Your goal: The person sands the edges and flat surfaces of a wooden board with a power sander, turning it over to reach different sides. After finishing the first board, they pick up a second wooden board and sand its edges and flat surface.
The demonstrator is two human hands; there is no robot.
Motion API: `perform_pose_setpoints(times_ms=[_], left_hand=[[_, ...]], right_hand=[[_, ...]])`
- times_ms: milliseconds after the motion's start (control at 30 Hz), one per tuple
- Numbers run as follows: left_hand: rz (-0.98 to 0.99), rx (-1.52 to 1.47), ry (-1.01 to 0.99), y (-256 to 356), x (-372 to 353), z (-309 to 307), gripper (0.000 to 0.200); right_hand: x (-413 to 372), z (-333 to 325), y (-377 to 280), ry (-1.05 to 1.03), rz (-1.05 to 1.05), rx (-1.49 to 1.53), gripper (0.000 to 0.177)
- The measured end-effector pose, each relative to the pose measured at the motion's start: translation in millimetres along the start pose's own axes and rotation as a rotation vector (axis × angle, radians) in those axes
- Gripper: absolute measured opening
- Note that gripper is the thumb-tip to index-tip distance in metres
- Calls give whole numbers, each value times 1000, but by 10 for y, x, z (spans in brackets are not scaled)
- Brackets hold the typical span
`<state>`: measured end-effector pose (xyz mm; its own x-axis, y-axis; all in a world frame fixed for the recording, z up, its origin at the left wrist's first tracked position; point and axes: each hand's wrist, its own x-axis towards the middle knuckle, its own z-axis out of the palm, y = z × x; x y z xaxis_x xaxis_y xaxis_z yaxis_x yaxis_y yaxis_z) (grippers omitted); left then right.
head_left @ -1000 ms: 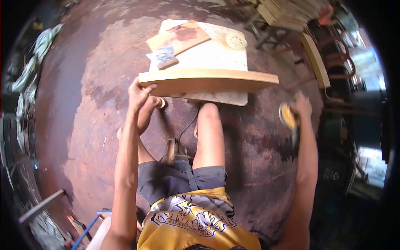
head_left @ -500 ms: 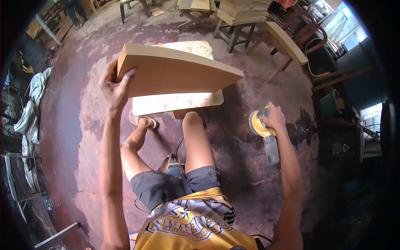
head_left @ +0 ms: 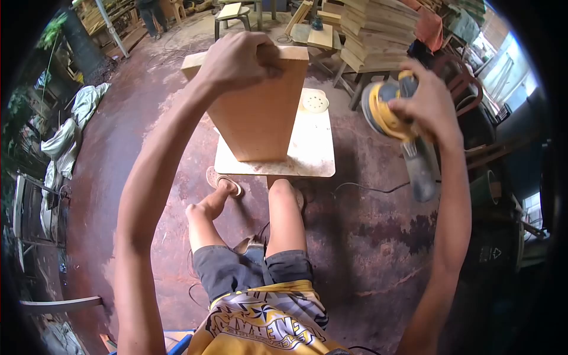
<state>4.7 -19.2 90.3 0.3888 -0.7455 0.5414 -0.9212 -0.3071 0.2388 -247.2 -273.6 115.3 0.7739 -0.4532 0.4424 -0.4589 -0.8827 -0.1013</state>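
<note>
A thick wooden board [head_left: 260, 118] stands on end on the small white table [head_left: 313, 157] in front of my knees. My left hand [head_left: 239, 62] grips its top edge, fingers curled over the far side. Out to the right, my right hand [head_left: 429, 106] holds a yellow and black orbital sander [head_left: 387, 109] by its body, raised in the air and apart from the board. The sander's dark dust canister [head_left: 421, 177] hangs below my hand. On the table's far right corner lies a round, cream sanding disc [head_left: 315, 101] with holes.
Stacked wooden boards [head_left: 378, 35] rest on a stand at the back right, near a dark red chair [head_left: 467, 89]. A black cord [head_left: 373, 189] runs over the floor. White sacks [head_left: 59, 142] lie at the left. Another person's legs [head_left: 152, 21] show at the far left.
The board has turned from lying sideways in the air to standing upright on the table, my left hand now at its top. My right hand has lifted the sander upward.
</note>
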Motion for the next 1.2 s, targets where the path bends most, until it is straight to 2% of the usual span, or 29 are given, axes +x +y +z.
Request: perform_pose_setpoints(times_ms=[100, 133, 167, 200, 233, 333, 367, 433, 500, 567, 633, 667, 733, 833, 867, 933, 1033, 1200], left_hand=[[26, -14, -39, -215, 253, -79, 45], [-5, 44, -87, -308, 281, -152, 48], [-35, 103, -137, -432, 309, -209, 51], [-107, 120, -123, -643, 334, -194, 59], [-100, 123, -116, -870, 335, -174, 59], [-79, -163, 59, -1398, 204, -26, 65], [-80, -171, 77, -1456, 180, 55, 65], [-281, -684, 67, -1488, 153, 140, 59], [-258, -1001, 150, -1397, 50, 272, 51], [-326, -1209, 182, -1388, -46, 472, 49], [-275, -1128, 264, -1252, -153, 611, 48], [-292, -1209, 285, -1217, -181, 627, 48], [-315, -1124, 384, -1091, -178, 619, 44], [-345, -1134, 448, -1100, -153, 653, 40], [-394, -1102, 423, -1088, -159, 648, 41], [-444, -1048, 412, -1086, -177, 696, 41], [-388, -1058, 453, -1121, -163, 748, 40], [-393, -1059, 483, -1141, -153, 760, 40]], right_hand=[[361, -475, -478, 79, -9, 61, 69], [559, -481, -436, 220, -173, -8, 67], [616, -641, -586, 237, -178, -11, 67], [666, -883, -837, 144, -141, 78, 64], [690, -1013, -1024, 47, -103, 165, 60], [1224, -996, -1240, 5, -152, 107, 68], [1281, -991, -1362, 11, -162, 92, 68], [1405, -967, -1627, -30, -295, 111, 67], [1531, -938, -1886, -94, -288, 95, 67], [1656, -879, -2081, -169, -279, 85, 67], [1782, -827, -2253, -367, -246, 75, 66], [1828, -789, -2341, -370, -255, 64, 66], [1951, -654, -2448, -478, -263, -50, 67], [2117, -323, -2342, -272, -361, -178, 83], [2147, -223, -2294, -301, -357, -171, 83], [2238, -136, -2212, -298, -417, 30, 98], [2177, -246, -2493, -367, -353, 1, 105], [2173, -133, -2645, -278, -368, -24, 106]])
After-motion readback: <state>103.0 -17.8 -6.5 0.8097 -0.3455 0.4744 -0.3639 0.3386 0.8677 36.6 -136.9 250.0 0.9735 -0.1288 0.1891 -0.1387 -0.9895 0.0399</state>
